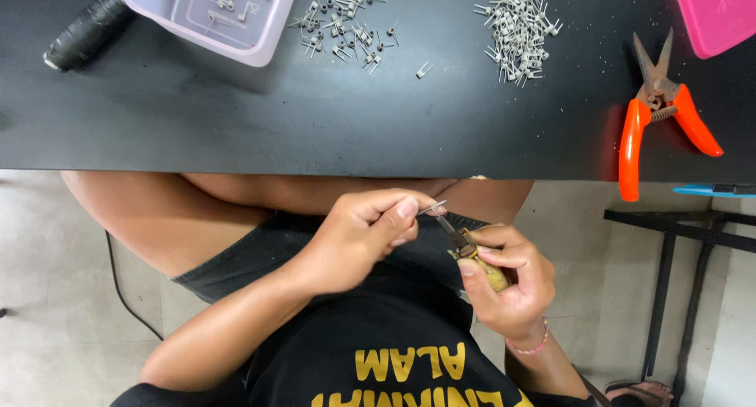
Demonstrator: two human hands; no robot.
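The left hand [358, 238] pinches a small wire coil [432, 209] between thumb and forefinger, below the black table's [236, 131] near edge, over the lap. The right hand [508, 277] is closed around a small tool with a yellowish handle [482, 264], its thin tip touching the coil. The coil is tiny, so I judge it may slip and fall to the floor, as nothing is under it. The table edge is close above; the orange snips [657, 112] and coil heaps [520, 29] lie well apart.

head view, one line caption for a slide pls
Left hand pinches a small wire coil against a brass-handled tool in the right hand.
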